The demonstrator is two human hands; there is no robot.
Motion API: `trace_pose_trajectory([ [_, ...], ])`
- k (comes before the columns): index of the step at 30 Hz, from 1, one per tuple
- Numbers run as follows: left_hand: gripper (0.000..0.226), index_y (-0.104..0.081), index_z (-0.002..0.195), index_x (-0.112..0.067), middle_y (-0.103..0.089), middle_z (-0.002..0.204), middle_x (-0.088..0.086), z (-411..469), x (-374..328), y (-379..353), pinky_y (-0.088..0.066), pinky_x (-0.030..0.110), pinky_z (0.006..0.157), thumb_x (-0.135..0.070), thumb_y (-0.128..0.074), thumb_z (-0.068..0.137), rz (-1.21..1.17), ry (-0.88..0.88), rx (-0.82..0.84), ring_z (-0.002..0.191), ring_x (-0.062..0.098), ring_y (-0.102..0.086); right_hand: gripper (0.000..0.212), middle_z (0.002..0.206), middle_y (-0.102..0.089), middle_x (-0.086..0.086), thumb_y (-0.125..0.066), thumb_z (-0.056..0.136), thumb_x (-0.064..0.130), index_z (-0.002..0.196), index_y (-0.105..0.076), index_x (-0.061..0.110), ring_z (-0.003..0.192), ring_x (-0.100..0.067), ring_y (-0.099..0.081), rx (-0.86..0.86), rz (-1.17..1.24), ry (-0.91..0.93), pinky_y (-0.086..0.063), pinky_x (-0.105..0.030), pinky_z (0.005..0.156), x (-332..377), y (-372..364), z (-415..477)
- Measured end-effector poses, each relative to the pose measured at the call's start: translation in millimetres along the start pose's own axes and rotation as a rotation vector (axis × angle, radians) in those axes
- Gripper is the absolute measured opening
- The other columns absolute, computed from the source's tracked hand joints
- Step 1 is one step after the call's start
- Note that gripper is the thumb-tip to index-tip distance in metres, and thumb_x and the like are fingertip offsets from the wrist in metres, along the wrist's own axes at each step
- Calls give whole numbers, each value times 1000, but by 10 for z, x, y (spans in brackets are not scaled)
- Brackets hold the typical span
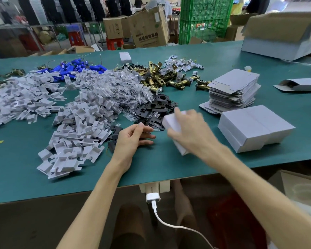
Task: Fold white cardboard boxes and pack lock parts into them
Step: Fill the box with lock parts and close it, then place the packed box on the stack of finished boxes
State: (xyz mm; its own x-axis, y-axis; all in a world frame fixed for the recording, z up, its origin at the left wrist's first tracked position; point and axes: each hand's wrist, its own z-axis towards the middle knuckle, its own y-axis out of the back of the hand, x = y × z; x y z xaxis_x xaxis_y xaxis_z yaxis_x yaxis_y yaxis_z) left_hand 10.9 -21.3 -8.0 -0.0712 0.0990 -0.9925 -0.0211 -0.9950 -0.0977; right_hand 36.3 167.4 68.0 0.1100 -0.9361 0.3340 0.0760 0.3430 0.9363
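Observation:
My right hand (190,130), blurred, grips a small white cardboard box (171,121) just above the green table (169,164). My left hand (133,137) rests on the table beside it, fingers loosely curled near the black lock plates (156,108); whether it holds a small part I cannot tell. A stack of flat white box blanks (233,90) lies to the right. In front of that stack stand folded white boxes (253,128). Brass latch bolts (162,78) lie in a heap further back.
White cardboard inserts (75,119) cover the table's left half, with clear bagged parts (122,87) and blue pieces (75,69) behind. A large open carton (280,38) sits at the far right. Brown cartons (147,27) and a green crate (205,18) stand beyond the table.

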Motion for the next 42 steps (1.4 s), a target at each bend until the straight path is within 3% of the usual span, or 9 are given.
trace_pose_trajectory([
  [5,34,-74,97,1,-77,89,10,6,25,13,-61,25,71,-19,-49,110,61,-21,25,84,23,-75,37,103,-55,-20,-56,90,43,106,-51,11,104,-40,-52,-86,-109,-79,-48,-48,89,-460,570,188],
  [9,34,-75,96,-1,-78,93,11,15,46,13,-60,25,72,-19,-50,110,89,-26,37,82,22,-74,33,104,-58,-20,-62,87,41,89,-48,11,102,-40,-51,-46,-185,-213,-49,-48,86,-847,795,214],
  [14,33,-74,95,0,-78,93,10,12,47,7,-60,24,72,-17,-50,110,112,-38,46,80,18,-74,32,110,-57,-20,-66,84,39,86,-45,14,104,-36,-43,-17,-178,-363,-37,-43,79,-1156,692,152],
  [22,33,-75,95,-3,-78,95,11,9,51,19,-60,25,74,-20,-51,110,148,-33,56,80,18,-73,52,137,-46,-24,-59,97,46,123,-53,2,129,-42,-40,-157,-247,-239,-39,-53,100,-1085,684,515],
  [27,34,-75,94,-1,-77,91,12,3,40,26,-60,25,74,-20,-51,110,143,-21,44,75,18,-72,67,146,-38,-31,-57,99,45,140,-41,-6,135,-45,-36,-34,-220,-333,-34,-53,112,-1111,650,933],
  [30,33,-74,94,0,-77,89,11,8,30,25,-60,24,73,-19,-51,110,142,-20,34,74,17,-72,55,143,-40,-31,-58,100,37,135,-48,-4,135,-45,-33,-3,-224,-360,-32,-54,113,-1140,613,1046],
  [33,34,-74,96,3,-77,89,10,13,31,17,-60,23,73,-18,-51,109,141,-15,36,74,16,-72,34,133,-48,-29,-55,98,17,125,-52,-2,129,-45,-37,-77,-286,-355,-36,-55,108,-1120,570,1059],
  [38,34,-73,97,5,-76,92,12,13,35,12,-60,24,73,-18,-51,109,143,-15,35,75,16,-72,21,120,-57,-32,-51,100,11,113,-57,-5,119,-46,-45,-156,-363,-236,-39,-47,87,-1046,580,974],
  [42,34,-73,98,5,-76,90,13,11,25,11,-60,25,74,-18,-51,110,154,-13,43,75,17,-72,16,105,-62,-33,-47,93,-9,101,-61,-7,96,-43,-51,-274,-348,-150,-36,-42,72,-899,678,893],
])
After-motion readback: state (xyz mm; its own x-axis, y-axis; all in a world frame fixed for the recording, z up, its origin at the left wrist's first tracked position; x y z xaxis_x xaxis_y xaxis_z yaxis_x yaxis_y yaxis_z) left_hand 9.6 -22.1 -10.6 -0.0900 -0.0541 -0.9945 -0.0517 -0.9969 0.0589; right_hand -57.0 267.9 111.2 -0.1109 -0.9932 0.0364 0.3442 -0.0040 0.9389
